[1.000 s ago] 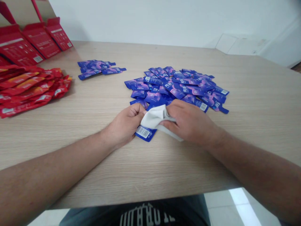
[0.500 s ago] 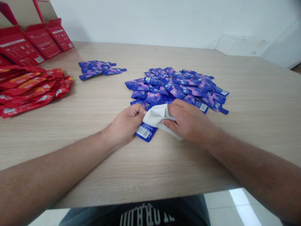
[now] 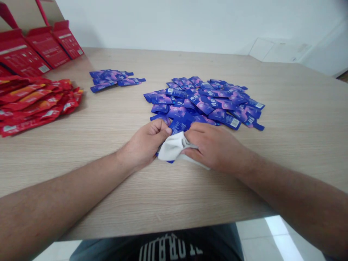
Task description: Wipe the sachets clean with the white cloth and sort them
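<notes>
1 white cloth (image 3: 172,148) lies bunched on the near part of the table, held between the left hand (image 3: 145,143) and the right hand (image 3: 214,146). Under it sits 1 blue sachet (image 3: 170,161), of which only a small lower corner shows; the rest is hidden by the cloth and fingers. Left hand: clenched, fingers curled around the left side of the cloth; whether it also grips the sachet cannot be told. Right hand: fingers bent over the right side of the cloth, closed on the fabric and pressing it down. Directly beyond the hands, a loose pile of blue-and-purple sachets (image 3: 206,103) spreads over the wooden table (image 3: 293,83), its near edge just beside the fingers. Well to the left lies a small group of matching sachets (image 3: 111,80), far fewer than in the pile. Further left, a heap of red sachets (image 3: 35,105) sits at the table's edge, with a row of open red cartons (image 3: 47,47) behind it. Distribution at this moment: most blue sachets in the pile, few in the small group; carton contents not visible.
</notes>
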Tool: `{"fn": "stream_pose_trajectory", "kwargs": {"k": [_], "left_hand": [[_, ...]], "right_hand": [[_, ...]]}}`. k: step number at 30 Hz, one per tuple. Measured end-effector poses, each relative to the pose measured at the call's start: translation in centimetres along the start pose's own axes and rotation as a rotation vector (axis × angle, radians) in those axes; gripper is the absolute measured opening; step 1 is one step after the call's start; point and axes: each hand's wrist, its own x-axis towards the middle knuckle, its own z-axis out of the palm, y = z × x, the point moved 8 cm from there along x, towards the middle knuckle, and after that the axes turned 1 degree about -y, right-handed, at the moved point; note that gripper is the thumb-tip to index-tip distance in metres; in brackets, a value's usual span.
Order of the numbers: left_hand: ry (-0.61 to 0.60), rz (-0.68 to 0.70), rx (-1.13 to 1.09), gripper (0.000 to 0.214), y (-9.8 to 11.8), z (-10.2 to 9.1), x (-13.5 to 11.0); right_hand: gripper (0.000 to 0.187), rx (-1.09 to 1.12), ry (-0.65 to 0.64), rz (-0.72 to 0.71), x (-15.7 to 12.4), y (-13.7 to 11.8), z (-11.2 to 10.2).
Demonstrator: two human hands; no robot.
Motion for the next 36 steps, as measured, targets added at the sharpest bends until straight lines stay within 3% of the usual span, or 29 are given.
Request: {"fn": "stream_pose_trajectory", "kwargs": {"k": [3,5,10,12,15,18,21,24,28,32,36], "left_hand": [[0.011,0.004,-0.012,0.022,0.0,-0.1,0.1],[0.01,-0.004,-0.013,0.021,0.0,-0.1,0.0],[0.007,-0.008,0.026,0.02,-0.3,-0.1,0.0],[0.025,-0.011,0.028,0.019,0.0,-0.3,0.2],[0.022,-0.015,0.046,0.019,1.5,-1.4,0.7],[-0.039,0.022,0.205,0.023,4.4,-3.5,1.3],[-0.02,0.157,0.537,0.027,7.9,-6.8,2.3],[0.167,0.269,1.01,0.026,11.0,-11.1,4.0],[0.548,0.348,1.516,0.02,16.0,-16.5,6.6],[0.684,0.413,1.561,0.034,19.8,-19.8,9.2],[0.658,0.435,1.559,0.037,19.1,-19.8,10.6]], "right_hand": [[0.025,-0.027,0.082,0.134,0.0,1.9,-0.4],[0.025,-0.03,0.094,0.156,0.0,1.7,-0.4],[0.017,0.019,-0.015,-0.078,0.1,-2.5,0.6],[0.019,0.025,0.039,0.004,0.1,-1.1,0.1],[0.026,0.022,0.175,0.17,0.0,3.3,-0.8],[0.027,0.045,0.209,0.208,0.0,5.6,-0.5],[0.026,0.083,0.138,0.164,0.2,4.8,0.5],[0.024,0.122,0.078,0.142,0.2,3.4,1.0],[0.021,0.155,0.038,0.161,0.4,3.1,1.3],[0.018,0.158,0.02,0.171,0.4,3.4,1.6],[0.017,0.161,0.023,0.158,0.4,3.4,1.7]]}}
